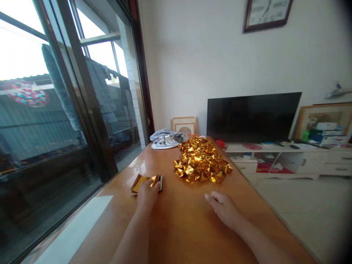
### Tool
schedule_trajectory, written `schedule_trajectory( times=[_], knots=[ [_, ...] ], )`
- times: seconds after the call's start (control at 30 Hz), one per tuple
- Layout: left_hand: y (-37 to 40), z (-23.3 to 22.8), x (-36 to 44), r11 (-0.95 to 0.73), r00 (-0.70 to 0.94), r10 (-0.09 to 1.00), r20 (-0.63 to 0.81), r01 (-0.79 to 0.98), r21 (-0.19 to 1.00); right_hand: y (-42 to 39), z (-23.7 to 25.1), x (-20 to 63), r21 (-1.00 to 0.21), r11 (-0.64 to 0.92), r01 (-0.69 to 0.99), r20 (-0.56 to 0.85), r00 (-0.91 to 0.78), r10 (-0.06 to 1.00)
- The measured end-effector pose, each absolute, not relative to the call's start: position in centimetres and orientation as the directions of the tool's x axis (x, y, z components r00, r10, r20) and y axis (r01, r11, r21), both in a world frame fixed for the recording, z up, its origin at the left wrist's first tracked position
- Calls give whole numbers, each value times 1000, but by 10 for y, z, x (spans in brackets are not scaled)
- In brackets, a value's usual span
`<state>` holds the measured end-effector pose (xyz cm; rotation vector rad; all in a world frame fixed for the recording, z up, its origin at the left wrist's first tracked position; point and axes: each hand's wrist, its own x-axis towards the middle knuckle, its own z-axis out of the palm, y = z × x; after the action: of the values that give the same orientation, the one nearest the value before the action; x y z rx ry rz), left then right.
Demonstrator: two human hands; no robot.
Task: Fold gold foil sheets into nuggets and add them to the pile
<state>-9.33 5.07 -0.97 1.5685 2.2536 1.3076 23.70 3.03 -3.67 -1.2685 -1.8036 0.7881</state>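
At the left of the table, my left hand reaches onto a small stack of gold foil paper. Its fingers and thumb close on a shiny top sheet, whose edges curl upward; the fingertips are partly hidden. My right hand rests over the bare tabletop in a loose fist, thumb against the curled fingers, with nothing visible in it. Beyond the right hand lies a large heap of folded gold foil pieces, touched by neither hand.
The brown wooden table runs away from me. A white sheet lies along its left edge. Grey and white cloth is piled at the far end. A television stands on a low white cabinet to the right. Glass doors line the left.
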Motion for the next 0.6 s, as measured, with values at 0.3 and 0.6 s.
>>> schedule_trajectory(
  times=[0.3,0.6],
  knots=[
    [54,-15,-98,138,-417,836,358,790,598,31,-36,236,-813,325,482,246,-221,944],
    [57,-19,-102,194,-439,825,356,811,551,31,-36,238,-788,336,516,240,-245,939]
  ],
)
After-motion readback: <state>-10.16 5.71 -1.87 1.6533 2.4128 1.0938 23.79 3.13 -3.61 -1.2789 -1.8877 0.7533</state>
